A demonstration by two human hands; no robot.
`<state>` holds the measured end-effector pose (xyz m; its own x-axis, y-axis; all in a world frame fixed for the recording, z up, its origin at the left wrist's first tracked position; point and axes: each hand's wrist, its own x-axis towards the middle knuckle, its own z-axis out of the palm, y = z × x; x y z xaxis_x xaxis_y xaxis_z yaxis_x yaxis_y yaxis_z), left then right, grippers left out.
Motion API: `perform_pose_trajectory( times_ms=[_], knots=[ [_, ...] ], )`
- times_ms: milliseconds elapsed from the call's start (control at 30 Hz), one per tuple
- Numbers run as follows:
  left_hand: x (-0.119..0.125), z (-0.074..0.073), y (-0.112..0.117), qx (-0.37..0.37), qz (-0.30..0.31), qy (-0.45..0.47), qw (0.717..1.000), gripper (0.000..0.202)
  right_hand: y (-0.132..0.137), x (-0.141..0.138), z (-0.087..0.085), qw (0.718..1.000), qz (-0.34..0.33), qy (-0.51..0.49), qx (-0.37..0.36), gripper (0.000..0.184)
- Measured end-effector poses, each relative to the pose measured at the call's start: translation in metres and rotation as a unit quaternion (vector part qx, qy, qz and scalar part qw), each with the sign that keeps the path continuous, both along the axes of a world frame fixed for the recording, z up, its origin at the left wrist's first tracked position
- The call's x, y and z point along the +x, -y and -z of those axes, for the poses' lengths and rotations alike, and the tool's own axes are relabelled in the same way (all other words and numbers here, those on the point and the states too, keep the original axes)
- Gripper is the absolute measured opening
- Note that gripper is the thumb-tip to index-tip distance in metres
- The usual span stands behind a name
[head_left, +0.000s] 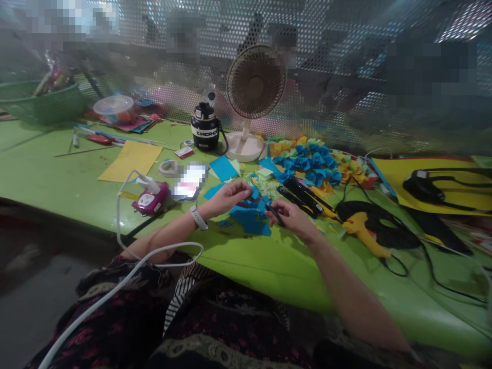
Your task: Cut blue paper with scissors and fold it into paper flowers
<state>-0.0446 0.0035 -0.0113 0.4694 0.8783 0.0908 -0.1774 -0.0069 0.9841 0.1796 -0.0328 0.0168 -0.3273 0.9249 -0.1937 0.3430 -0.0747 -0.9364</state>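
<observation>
My right hand (292,218) is shut on a pair of dark-handled scissors (271,206), with the blades pointing up and left. My left hand (230,197), wearing a white-strapped watch (199,218), pinches a small scrap of blue paper (253,193) close to the blades. Below my hands lies a heap of blue paper offcuts (249,221) on the green table (69,179). Just beyond are blue and yellow paper flowers (309,164). Black tool handles (300,197) lie right beside my right hand.
A yellow hot glue gun (363,233) with black cords lies to the right. Further back stand a desk fan (255,84) and a black flask (204,126). On the left are a pink power socket (151,199), a blurred phone (190,182), tape (169,168) and yellow card (130,161).
</observation>
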Motion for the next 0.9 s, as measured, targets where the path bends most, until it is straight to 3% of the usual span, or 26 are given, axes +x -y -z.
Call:
perform_pose_trajectory(
  times_ms=[900],
  knots=[
    [0.0013,-0.0006,0.0016,-0.017,-0.001,0.014,1.000,0.025,-0.0029,-0.0008,0.0056,1.000,0.009,0.005,0.011,0.051]
  ],
)
